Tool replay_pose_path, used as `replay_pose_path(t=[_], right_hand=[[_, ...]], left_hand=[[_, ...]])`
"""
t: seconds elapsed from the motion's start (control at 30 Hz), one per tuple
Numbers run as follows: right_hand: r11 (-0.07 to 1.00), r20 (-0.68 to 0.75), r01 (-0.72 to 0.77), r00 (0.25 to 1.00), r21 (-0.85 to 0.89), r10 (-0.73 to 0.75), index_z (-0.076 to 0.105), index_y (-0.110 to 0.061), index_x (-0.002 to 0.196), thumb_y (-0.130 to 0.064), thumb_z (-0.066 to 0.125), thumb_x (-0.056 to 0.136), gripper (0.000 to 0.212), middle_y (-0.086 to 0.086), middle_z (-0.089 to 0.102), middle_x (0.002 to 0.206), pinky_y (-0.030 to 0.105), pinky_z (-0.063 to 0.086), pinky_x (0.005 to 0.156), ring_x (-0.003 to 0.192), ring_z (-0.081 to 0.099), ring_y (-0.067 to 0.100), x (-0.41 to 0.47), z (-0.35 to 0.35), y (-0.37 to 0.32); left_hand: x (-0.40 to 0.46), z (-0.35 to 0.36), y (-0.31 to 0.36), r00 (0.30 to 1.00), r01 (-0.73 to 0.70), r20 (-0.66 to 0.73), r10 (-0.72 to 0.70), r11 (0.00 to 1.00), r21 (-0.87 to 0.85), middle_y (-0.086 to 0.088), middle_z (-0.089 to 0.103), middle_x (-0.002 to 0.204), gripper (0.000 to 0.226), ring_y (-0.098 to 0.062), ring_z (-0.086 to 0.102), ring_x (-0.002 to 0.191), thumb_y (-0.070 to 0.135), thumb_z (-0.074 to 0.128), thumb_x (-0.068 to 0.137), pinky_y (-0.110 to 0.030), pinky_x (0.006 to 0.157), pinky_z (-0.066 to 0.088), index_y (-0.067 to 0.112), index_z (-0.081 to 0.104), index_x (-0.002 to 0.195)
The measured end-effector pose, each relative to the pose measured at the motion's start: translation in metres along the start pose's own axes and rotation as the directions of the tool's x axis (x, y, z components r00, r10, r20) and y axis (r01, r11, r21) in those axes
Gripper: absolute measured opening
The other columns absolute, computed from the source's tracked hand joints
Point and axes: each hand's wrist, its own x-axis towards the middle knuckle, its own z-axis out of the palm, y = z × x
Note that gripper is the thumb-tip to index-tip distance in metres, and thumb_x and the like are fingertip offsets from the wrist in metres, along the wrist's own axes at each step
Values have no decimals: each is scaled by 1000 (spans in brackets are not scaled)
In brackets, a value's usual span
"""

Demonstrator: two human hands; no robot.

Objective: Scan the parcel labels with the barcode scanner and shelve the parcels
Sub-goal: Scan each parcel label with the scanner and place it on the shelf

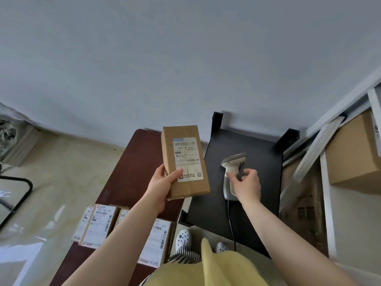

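I'm at the scanning step: my left hand (159, 182) grips the parcel (184, 162) at frame centre, label facing me. My right hand (247, 182), fingers loosely curled, touches the barcode scanner (232, 174) lying on the black stand (263, 153) just right of the parcel. Next I judge it must close round the handle, lift, and aim at the label.

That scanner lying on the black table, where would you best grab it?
By its handle, from above. The scanner lies flat on the black table, head pointing away, its handle nearest the right hand, whose fingers are already curling around it.
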Motion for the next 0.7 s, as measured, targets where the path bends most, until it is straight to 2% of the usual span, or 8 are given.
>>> replay_pose_path(t=[0.1,0.27,0.33,0.47,0.53,0.6,0.7], right_hand=[[999,21,-24,999,-49,25,45,-12,128,-51,75,82,68,9,59,123,44,54,83,110,60,31,1,11,3],[986,5,-49,999,-157,51,41,-11,113,-46,74,84,57,12,65,112,41,52,75,101,65,35,0,23,-3],[990,6,-58,998,-128,60,41,-8,114,-40,75,86,54,14,65,112,38,48,70,99,66,36,-1,23,-7],[996,28,-74,997,40,73,45,-8,117,-33,71,90,46,5,58,103,36,45,71,89,60,28,-10,9,-16],[970,71,-63,996,233,47,46,-12,114,-31,68,91,37,2,57,99,36,47,73,86,59,22,-17,0,-23],[889,177,-89,984,450,9,50,-13,110,-30,64,94,27,5,58,97,33,47,70,82,58,18,-28,-10,-35],[798,423,-192,902,571,-86,59,-8,105,-32,57,97,26,7,62,81,31,46,63,67,57,17,-46,-27,-53]], left_hand=[[-1,-8,-3,999,5,-35,-5,1000,-6,0,70,121,61,-22,70,105,32,77,87,-39,76,59,30,46,140],[-5,-15,-8,998,13,-68,-14,1000,-8,-1,70,120,58,-22,69,105,31,76,87,-37,73,58,31,47,136],[-6,-17,-9,997,13,-76,-14,1000,-8,-1,70,120,54,-21,69,104,30,76,87,-35,70,57,32,47,133],[-6,-19,-7,996,1,-92,-1,1000,-1,-2,69,121,58,-22,69,105,29,77,87,-36,72,57,33,45,135],[-4,-20,-6,995,-7,-100,7,1000,-6,-1,69,122,62,-21,68,106,29,77,87,-36,72,57,31,45,140],[-2,-20,-6,993,-12,-116,8,999,-30,0,69,122,66,-21,68,107,28,78,86,-36,71,56,29,44,144],[2,-16,-5,990,-13,-144,1,997,-80,1,69,122,67,-21,69,106,28,77,87,-37,70,56,28,44,145]])
